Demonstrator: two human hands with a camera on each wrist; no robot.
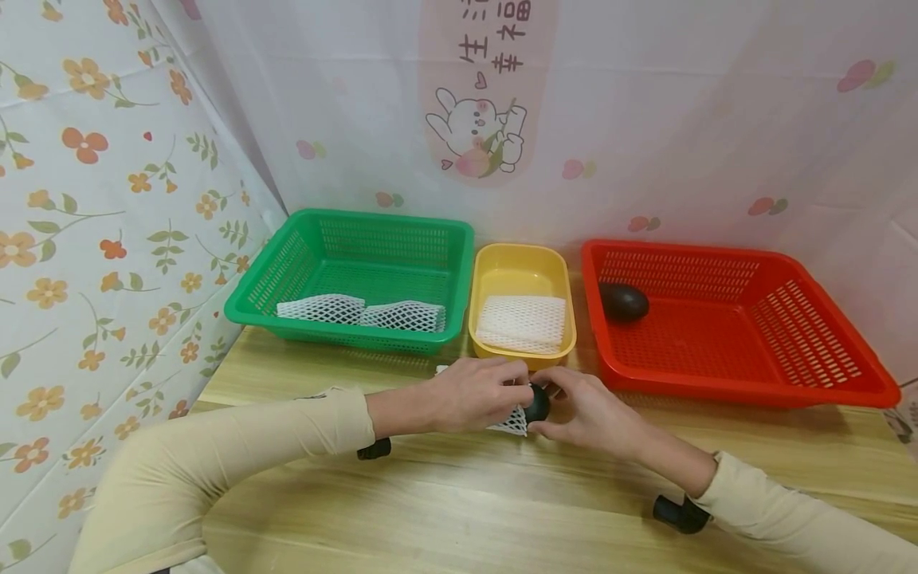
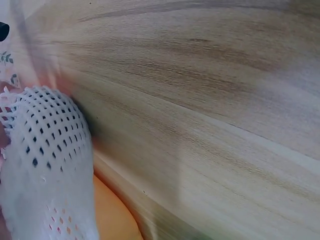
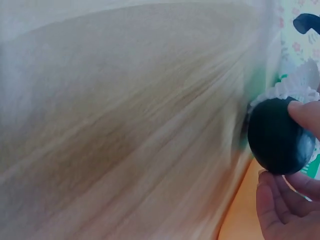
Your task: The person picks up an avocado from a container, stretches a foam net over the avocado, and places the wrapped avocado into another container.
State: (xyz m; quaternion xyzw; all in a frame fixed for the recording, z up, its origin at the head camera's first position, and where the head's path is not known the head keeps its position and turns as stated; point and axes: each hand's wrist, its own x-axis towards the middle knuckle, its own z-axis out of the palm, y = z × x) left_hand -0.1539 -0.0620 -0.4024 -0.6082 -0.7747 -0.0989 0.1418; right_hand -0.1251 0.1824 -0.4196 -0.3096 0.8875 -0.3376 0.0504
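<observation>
Above the wooden table, my left hand (image 1: 476,392) grips a white foam net sleeve (image 1: 512,422). A dark avocado (image 1: 537,403) sits partly inside the sleeve's right end, its rounded end sticking out. My right hand (image 1: 591,410) pinches that end between thumb and fingers; the right wrist view shows the avocado (image 3: 274,137) with the thumb on one side and fingertips on the other. In the left wrist view the net (image 2: 52,130) looks stretched and bulging, and the left fingers are mostly hidden behind it.
A green basket (image 1: 459,263) at the back left contains two white net-wrapped pieces (image 1: 321,308). Flat foam nets (image 1: 522,319) lie in the yellow tray (image 1: 495,259). Another dark avocado (image 1: 624,302) rests in the red basket (image 1: 717,335) on the right. Patterned curtains hang behind and left.
</observation>
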